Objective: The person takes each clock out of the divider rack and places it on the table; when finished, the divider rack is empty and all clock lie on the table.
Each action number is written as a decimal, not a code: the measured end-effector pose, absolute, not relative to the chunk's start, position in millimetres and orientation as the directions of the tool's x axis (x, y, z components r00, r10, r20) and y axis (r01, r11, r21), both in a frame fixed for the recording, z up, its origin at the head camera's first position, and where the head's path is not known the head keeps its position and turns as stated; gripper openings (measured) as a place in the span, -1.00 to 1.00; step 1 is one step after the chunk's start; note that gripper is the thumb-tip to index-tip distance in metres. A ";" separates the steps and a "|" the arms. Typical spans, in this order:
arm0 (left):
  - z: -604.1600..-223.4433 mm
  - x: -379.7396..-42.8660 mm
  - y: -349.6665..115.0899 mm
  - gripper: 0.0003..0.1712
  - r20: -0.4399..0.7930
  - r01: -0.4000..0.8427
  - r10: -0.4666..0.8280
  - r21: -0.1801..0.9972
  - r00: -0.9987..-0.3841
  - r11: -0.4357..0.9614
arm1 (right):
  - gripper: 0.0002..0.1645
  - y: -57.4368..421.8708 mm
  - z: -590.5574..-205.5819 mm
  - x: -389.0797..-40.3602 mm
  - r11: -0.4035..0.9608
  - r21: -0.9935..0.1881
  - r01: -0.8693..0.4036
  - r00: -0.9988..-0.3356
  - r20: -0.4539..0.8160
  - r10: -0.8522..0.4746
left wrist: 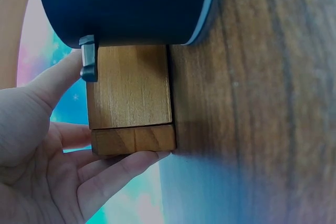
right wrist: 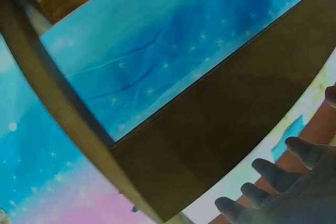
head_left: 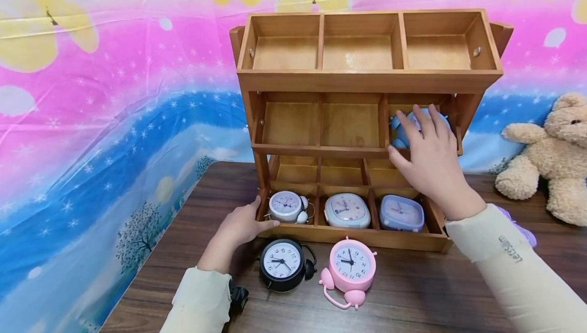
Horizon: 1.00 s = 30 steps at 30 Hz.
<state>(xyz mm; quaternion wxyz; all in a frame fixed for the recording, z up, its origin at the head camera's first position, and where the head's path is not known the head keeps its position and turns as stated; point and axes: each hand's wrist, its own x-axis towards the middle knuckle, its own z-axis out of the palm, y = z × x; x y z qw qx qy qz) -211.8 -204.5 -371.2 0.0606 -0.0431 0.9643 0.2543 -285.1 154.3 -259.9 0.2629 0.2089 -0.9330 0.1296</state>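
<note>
My left hand (head_left: 240, 221) grips the lower left corner of a three-tier wooden shelf (head_left: 367, 82). In the left wrist view its thumb and fingers lie on either side of the wooden end piece (left wrist: 130, 93). Fingers spread, my right hand (head_left: 431, 159) is in front of a blue alarm clock (head_left: 400, 136) in the middle tier's right compartment, partly covering it; contact cannot be told. In the right wrist view the fingers (right wrist: 278, 177) are spread apart. The bottom tier holds a white twin-bell clock (head_left: 285, 206), a pale rounded clock (head_left: 347, 210) and a lavender-blue square clock (head_left: 401, 213).
On the dark wooden table (head_left: 206, 195), a black twin-bell clock (head_left: 282, 264) and a pink one (head_left: 350, 266) lie before the shelf. A teddy bear (head_left: 550, 154) sits at right, near a purple item (head_left: 520, 228). Behind hangs a printed cloth (head_left: 137, 93).
</note>
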 end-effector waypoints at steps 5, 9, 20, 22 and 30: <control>-371.9 -211.9 -204.5 0.04 -0.138 -0.114 -0.053 0.481 -0.989 0.869 | -0.10 165.0 -255.8 -299.4 0.887 -0.199 -0.417 -0.812 0.520 -0.265; -372.1 -212.0 -204.5 0.04 -0.136 -0.112 -0.051 0.485 -0.989 0.867 | -0.01 172.6 -253.2 -307.8 0.883 -0.238 -0.404 -0.830 0.501 -0.244; -370.8 -211.1 -204.9 0.02 -0.137 -0.116 -0.055 0.494 -0.989 0.862 | 0.23 172.0 -244.9 -312.2 0.900 -0.282 -0.334 -0.880 0.434 -0.191; -370.7 -211.0 -204.8 0.02 -0.138 -0.118 -0.057 0.494 -0.989 0.861 | 0.24 170.2 -242.2 -311.7 0.907 -0.278 -0.317 -0.889 0.419 -0.183; -371.2 -211.2 -205.0 0.03 -0.138 -0.121 -0.060 0.497 -0.989 0.859 | 0.29 165.9 -232.5 -312.1 0.931 -0.253 -0.264 -0.915 0.371 -0.158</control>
